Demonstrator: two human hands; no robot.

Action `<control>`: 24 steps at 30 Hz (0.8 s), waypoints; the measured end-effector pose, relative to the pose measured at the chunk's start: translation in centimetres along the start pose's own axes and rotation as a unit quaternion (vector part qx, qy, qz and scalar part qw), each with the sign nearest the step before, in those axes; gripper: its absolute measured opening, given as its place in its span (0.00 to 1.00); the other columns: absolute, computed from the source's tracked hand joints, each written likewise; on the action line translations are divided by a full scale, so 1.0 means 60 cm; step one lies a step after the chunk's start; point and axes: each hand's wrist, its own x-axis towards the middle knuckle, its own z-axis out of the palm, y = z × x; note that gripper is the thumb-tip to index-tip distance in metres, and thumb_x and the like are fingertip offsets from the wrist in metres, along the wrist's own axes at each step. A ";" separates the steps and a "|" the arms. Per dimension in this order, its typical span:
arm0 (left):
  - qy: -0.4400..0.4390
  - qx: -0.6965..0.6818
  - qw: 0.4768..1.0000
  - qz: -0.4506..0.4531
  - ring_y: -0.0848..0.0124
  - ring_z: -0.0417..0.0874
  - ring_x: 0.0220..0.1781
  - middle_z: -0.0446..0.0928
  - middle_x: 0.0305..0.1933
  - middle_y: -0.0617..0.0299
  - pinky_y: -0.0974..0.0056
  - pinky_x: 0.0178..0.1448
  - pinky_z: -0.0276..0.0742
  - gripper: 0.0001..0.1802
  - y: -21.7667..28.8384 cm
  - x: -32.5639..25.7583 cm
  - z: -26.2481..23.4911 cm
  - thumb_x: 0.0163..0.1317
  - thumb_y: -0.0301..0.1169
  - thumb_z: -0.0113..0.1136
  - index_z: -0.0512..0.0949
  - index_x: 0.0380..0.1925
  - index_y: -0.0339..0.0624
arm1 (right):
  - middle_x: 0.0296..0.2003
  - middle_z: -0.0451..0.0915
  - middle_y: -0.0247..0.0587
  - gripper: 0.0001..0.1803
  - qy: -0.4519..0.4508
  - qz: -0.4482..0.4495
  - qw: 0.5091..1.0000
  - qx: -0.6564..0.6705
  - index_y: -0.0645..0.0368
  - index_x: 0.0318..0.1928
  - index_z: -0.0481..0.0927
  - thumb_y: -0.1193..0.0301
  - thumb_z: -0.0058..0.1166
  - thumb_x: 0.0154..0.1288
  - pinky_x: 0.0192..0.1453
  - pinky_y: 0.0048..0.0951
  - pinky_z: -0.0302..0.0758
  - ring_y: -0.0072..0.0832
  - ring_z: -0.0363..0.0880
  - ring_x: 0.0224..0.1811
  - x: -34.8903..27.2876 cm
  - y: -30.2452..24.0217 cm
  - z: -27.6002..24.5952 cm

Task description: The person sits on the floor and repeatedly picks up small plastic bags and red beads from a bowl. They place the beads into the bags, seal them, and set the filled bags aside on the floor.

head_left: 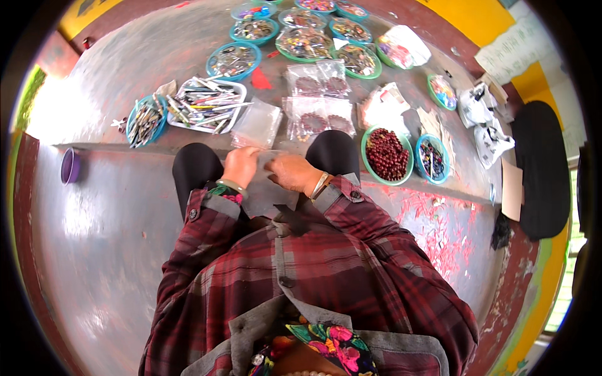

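Purple cup (71,166) left, yellow wall (461,24) upper right

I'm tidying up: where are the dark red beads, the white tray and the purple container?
Dark red beads (387,155): head view, heap's middle.
White tray (242,95): head view, right edge.
Purple container (76,167): head view, side wall.

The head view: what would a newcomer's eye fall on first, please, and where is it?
Probably the dark red beads, heaped in a green basket right of the right knee. Then perhaps the pens, piled across a white tray beyond the left knee. In the middle, the left hand seems to pinch a clear bag, with the right hand close beside it.
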 end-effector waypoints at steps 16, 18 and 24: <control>0.008 0.038 0.999 0.008 0.71 0.78 0.20 0.78 0.23 0.54 0.66 0.26 0.74 0.09 -0.004 0.004 0.011 0.57 0.28 0.56 0.79 0.35 0.34 | 0.32 0.80 0.50 0.14 0.381 0.611 0.694 -0.013 0.57 0.32 0.81 0.60 0.59 0.49 0.42 0.41 0.74 0.46 0.79 0.36 -0.395 0.359 0.063; -0.016 0.022 0.999 -0.038 0.58 0.79 0.31 0.78 0.29 0.50 0.60 0.37 0.74 0.10 0.004 0.006 0.009 0.56 0.30 0.55 0.80 0.35 0.38 | 0.31 0.80 0.51 0.17 0.364 0.620 0.695 0.008 0.60 0.30 0.80 0.58 0.61 0.47 0.42 0.42 0.74 0.46 0.79 0.36 -0.417 0.366 0.086; -0.031 0.027 0.998 -0.049 0.51 0.80 0.38 0.78 0.33 0.47 0.57 0.42 0.74 0.10 0.016 0.003 0.005 0.56 0.31 0.55 0.80 0.35 0.40 | 0.35 0.80 0.52 0.22 0.294 0.680 0.666 -0.084 0.60 0.34 0.81 0.54 0.60 0.45 0.50 0.42 0.71 0.44 0.77 0.44 -0.379 0.358 0.098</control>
